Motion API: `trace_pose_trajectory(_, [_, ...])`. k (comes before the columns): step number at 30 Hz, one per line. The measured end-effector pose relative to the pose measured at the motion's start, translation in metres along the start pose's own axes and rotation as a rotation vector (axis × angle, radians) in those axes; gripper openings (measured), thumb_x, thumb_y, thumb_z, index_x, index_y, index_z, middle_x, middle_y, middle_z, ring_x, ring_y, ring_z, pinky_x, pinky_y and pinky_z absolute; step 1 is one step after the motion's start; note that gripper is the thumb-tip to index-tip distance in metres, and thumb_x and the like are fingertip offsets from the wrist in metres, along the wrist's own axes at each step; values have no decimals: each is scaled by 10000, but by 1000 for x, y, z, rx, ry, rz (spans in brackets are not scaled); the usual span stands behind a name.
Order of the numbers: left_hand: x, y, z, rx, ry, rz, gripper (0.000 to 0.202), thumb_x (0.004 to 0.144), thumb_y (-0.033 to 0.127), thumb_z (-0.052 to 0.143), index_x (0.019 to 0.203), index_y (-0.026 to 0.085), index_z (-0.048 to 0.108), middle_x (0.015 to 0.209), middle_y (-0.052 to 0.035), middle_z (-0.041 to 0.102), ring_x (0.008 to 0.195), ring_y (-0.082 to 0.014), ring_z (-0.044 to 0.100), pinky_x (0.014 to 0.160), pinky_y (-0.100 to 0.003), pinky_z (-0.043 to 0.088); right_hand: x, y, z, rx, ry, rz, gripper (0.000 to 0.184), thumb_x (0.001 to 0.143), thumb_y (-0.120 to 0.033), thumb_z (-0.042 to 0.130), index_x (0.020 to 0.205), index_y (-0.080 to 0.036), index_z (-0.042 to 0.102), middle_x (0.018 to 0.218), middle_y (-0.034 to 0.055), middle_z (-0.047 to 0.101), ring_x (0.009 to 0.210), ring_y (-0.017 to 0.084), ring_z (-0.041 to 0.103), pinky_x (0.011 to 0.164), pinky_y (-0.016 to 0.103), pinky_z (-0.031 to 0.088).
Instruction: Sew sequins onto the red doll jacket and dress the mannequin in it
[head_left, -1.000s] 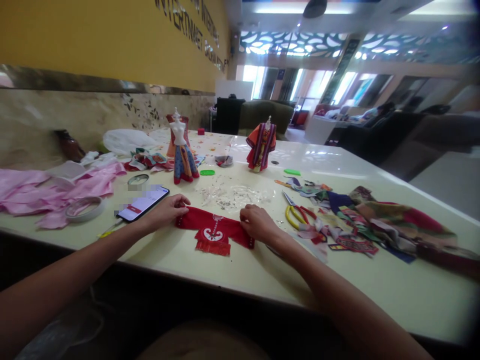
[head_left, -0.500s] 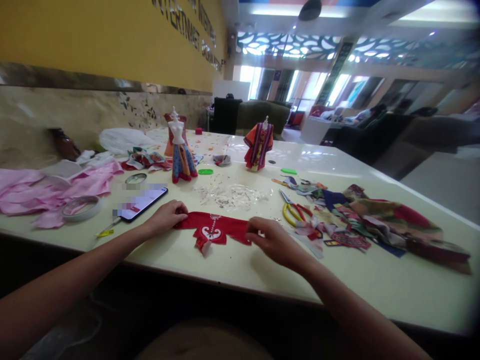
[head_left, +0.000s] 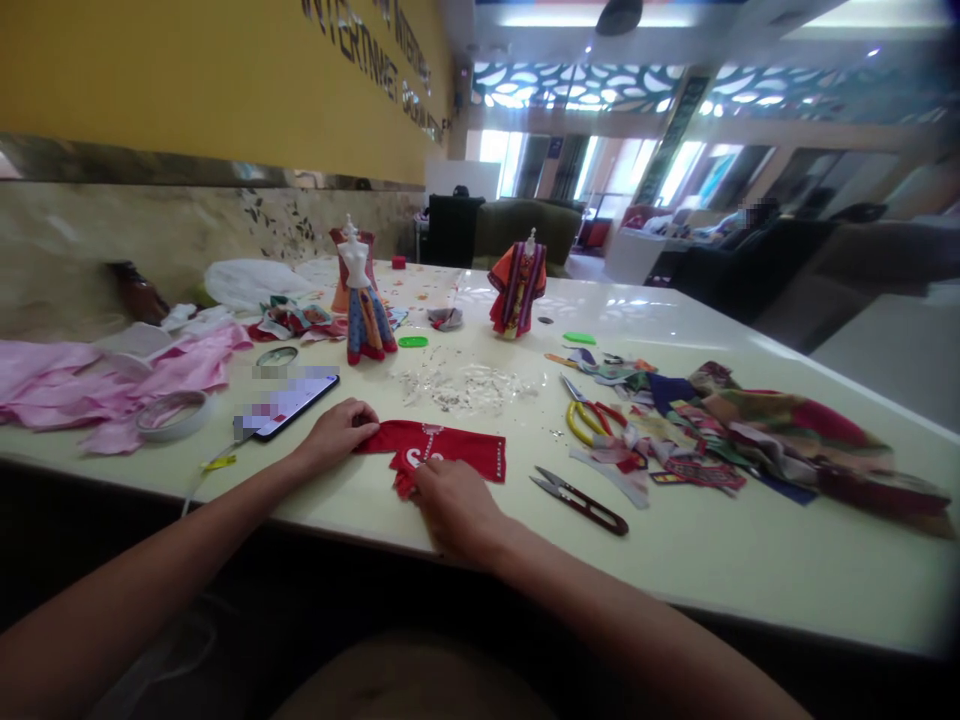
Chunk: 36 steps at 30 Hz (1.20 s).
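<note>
A small red garment piece [head_left: 457,445] lies on the table, with white beadwork at its neck, a white curl on its front and a beaded band at its right end. The fingers of my left hand [head_left: 341,432] are closed on its left end. My right hand [head_left: 459,508] is at its lower middle, with the fingertips pinched on the cloth beside the white curl and hiding part of it. To the right of this hand are dark-handled thread snips [head_left: 581,500] and yellow-and-red-handled scissors [head_left: 592,420].
Loose beads [head_left: 472,385] are scattered beyond the garment. Dressed mini mannequins [head_left: 517,290] stand farther back. A phone [head_left: 296,405], a tape roll [head_left: 172,415] and pink fabric [head_left: 180,360] are on the left; fabric scraps [head_left: 697,440] spread across the right.
My right hand has moved left from the garment's right end to its lower middle. The beaded right end and the thread snips now show.
</note>
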<state>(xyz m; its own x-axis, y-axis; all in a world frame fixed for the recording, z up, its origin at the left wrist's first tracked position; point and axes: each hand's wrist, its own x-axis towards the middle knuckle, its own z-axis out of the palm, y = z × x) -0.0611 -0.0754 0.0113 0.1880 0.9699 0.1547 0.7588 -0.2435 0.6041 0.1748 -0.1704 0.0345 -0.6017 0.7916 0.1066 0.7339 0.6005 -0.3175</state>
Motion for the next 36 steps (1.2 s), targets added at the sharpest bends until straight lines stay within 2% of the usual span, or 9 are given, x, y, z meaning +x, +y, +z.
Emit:
trace_pose_trajectory(5, [-1, -1, 1, 9, 18, 17, 227, 753, 395, 564, 812, 198, 661, 858, -36, 610, 780, -207, 564, 714, -322, 411, -29, -8, -32, 441, 8, -76, 137, 905, -188, 523, 791, -165, 596, 806, 36, 654, 719, 136, 561, 625, 237, 379])
trace_pose_trajectory(10, [-2, -3, 1, -12, 16, 21, 233, 765, 407, 564, 810, 198, 656, 861, -37, 614, 777, -206, 577, 690, -312, 416, -93, 33, -91, 524, 211, 82, 181, 939, -322, 520, 874, -202, 639, 787, 4, 634, 714, 128, 551, 662, 238, 418])
trace_pose_trajectory(15, [-3, -3, 2, -81, 38, -44, 275, 759, 456, 580, 825, 196, 640, 877, -29, 601, 688, -173, 557, 619, -289, 426, -154, 120, -118, 147, 533, 512, 224, 921, -338, 491, 929, -199, 666, 867, 62, 673, 793, 206, 610, 719, 318, 468])
trace_pose_trajectory(19, [-5, 1, 0, -186, -2, -92, 278, 767, 460, 593, 857, 197, 611, 766, 0, 591, 598, -148, 516, 541, -262, 395, -171, 165, -116, -489, 399, 911, 374, 851, -264, 556, 1171, -92, 646, 1126, 242, 637, 1039, 396, 591, 813, 498, 458])
trace_pose_trajectory(23, [-7, 6, -2, -303, -46, -84, 264, 776, 436, 607, 888, 198, 579, 733, 18, 576, 552, -127, 469, 494, -239, 357, -135, 156, -101, -383, 358, 633, 355, 909, -292, 494, 1186, -143, 658, 1145, 192, 658, 1035, 322, 616, 837, 441, 475])
trace_pose_trajectory(26, [-6, 12, -4, -332, -20, -45, 267, 793, 429, 606, 930, 202, 569, 764, 20, 574, 553, -117, 457, 495, -234, 355, -81, 124, -87, -135, 295, 393, 312, 912, -295, 520, 1149, -169, 680, 1131, 140, 673, 1023, 259, 625, 876, 375, 459])
trace_pose_trajectory(30, [-6, 26, -11, -349, -5, 56, 255, 825, 420, 604, 957, 205, 567, 808, 9, 590, 627, -126, 504, 549, -233, 386, -5, 79, -65, -74, 180, 108, 295, 896, -203, 534, 1154, -165, 674, 1114, 132, 673, 1036, 233, 601, 907, 348, 415])
trace_pose_trajectory(34, [-7, 44, -21, -407, 0, 149, 233, 837, 398, 608, 948, 195, 577, 835, -5, 595, 722, -152, 550, 628, -255, 438, 52, 57, -49, 199, 106, 8, 472, 832, -190, 608, 1302, -155, 581, 1201, 132, 644, 1074, 227, 577, 922, 343, 399])
trace_pose_trajectory(36, [-6, 52, -26, -415, 32, 155, 224, 834, 387, 612, 939, 191, 582, 838, -7, 597, 731, -154, 555, 643, -263, 446, 69, 57, -46, 502, 35, 39, 436, 720, -144, 685, 1156, -149, 671, 1046, 89, 696, 961, 220, 597, 871, 339, 415])
